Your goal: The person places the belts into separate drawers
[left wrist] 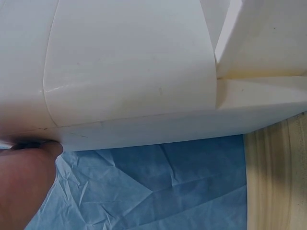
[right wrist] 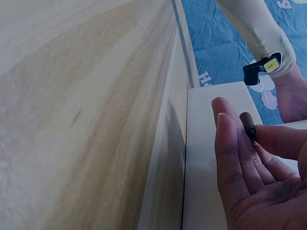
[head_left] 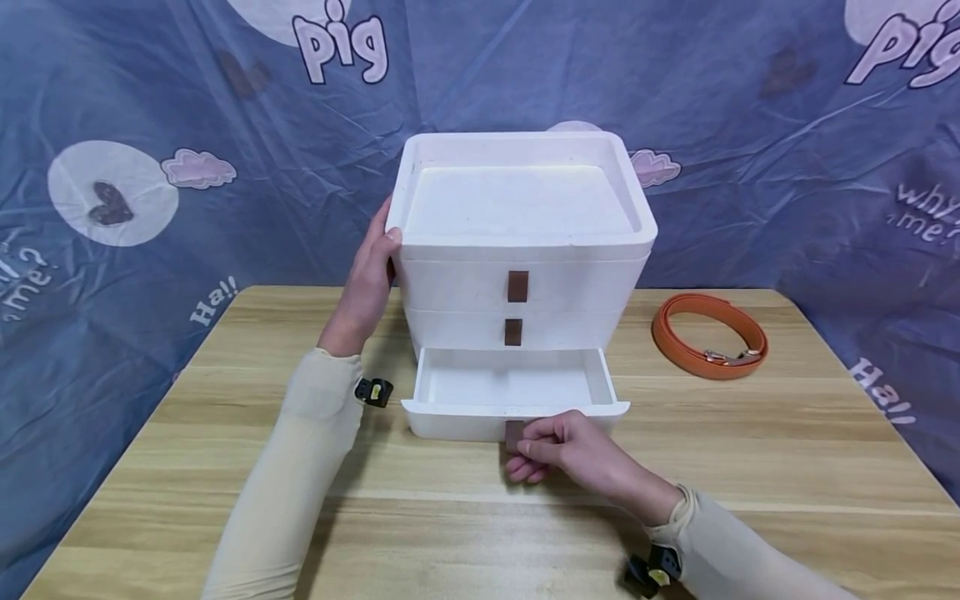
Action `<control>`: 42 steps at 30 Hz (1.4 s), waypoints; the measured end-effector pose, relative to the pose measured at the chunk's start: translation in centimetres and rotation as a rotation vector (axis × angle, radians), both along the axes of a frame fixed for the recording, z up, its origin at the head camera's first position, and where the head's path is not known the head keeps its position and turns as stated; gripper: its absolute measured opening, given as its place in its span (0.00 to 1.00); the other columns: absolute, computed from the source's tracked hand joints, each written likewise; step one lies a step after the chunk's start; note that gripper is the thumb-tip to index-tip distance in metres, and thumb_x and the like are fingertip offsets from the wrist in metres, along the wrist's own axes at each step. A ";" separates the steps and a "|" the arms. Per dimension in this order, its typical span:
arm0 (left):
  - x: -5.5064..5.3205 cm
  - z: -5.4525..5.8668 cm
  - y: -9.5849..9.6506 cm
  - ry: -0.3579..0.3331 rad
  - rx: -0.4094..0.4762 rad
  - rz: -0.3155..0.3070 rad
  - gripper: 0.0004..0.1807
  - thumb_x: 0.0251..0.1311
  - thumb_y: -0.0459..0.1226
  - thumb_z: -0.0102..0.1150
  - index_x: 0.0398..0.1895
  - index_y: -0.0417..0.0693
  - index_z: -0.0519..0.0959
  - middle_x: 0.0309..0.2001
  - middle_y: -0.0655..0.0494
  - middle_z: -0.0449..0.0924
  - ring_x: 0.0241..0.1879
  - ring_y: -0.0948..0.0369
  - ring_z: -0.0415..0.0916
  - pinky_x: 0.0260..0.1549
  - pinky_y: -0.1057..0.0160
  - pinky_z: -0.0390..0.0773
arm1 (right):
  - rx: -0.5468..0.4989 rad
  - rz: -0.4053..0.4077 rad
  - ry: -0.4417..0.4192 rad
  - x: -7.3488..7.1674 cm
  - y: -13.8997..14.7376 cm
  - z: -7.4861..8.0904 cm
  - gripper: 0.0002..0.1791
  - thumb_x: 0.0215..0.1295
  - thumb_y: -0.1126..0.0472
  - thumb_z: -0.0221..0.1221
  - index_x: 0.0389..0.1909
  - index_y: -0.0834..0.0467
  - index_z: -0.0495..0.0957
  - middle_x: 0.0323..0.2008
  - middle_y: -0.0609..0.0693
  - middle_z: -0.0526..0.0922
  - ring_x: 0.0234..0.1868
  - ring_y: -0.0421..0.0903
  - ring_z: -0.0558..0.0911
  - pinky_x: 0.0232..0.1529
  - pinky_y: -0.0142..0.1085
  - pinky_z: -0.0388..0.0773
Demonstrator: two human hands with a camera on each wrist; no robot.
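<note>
A white drawer unit (head_left: 517, 250) with a tray-like top stands on the table. Its bottom drawer (head_left: 517, 379) is pulled out, and the inside is bare white. My right hand (head_left: 573, 450) pinches that drawer's brown pull tab (head_left: 514, 435) between thumb and index finger; the right wrist view shows the tab (right wrist: 247, 125) with the other fingers extended beside it. At the unit's upper left side rests my left hand (head_left: 367, 279), its fingers along the side and its thumb at the front corner of the rim. Only part of that hand (left wrist: 26, 182) shows in the left wrist view.
A coiled orange-brown strap (head_left: 708, 335) with a metal clasp lies right of the unit. Two upper drawers, with brown tabs (head_left: 517, 286), are closed. Blue printed cloth (head_left: 480, 75) hangs behind the wooden table (head_left: 187, 467).
</note>
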State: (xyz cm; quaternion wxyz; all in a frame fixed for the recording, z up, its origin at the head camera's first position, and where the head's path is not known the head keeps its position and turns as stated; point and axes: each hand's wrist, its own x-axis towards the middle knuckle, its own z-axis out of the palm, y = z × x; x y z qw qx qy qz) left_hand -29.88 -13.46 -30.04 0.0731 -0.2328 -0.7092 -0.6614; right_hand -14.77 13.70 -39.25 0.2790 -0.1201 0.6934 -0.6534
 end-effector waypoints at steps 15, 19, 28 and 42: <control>-0.1 0.0 0.2 0.010 0.025 -0.012 0.35 0.70 0.47 0.34 0.79 0.49 0.47 0.74 0.52 0.51 0.67 0.57 0.56 0.63 0.54 0.56 | -0.010 0.015 0.014 0.3 0.0 -0.1 0.13 0.71 0.68 0.53 0.44 0.77 0.78 0.36 0.66 0.85 0.39 0.59 0.85 0.41 0.46 0.80; -0.2 0.0 0.3 0.027 0.006 -0.009 0.35 0.71 0.47 0.34 0.79 0.49 0.47 0.75 0.53 0.51 0.67 0.58 0.55 0.63 0.54 0.56 | -0.009 0.018 0.016 0.4 0.1 0.1 0.13 0.71 0.68 0.53 0.42 0.77 0.79 0.36 0.66 0.85 0.39 0.59 0.85 0.41 0.47 0.80; 0.0 -0.1 0.0 0.020 -0.016 0.007 0.35 0.71 0.48 0.32 0.79 0.52 0.46 0.74 0.54 0.51 0.66 0.57 0.56 0.62 0.51 0.57 | -0.010 0.024 0.007 0.5 0.0 0.0 0.14 0.71 0.68 0.53 0.45 0.78 0.78 0.36 0.66 0.85 0.39 0.58 0.85 0.41 0.46 0.80; -0.1 -0.1 0.0 0.035 0.000 -0.002 0.34 0.70 0.46 0.32 0.79 0.51 0.47 0.75 0.54 0.50 0.67 0.57 0.55 0.63 0.52 0.56 | -0.006 0.026 0.004 0.8 0.0 0.2 0.14 0.72 0.67 0.53 0.43 0.78 0.78 0.36 0.65 0.85 0.39 0.58 0.85 0.40 0.45 0.81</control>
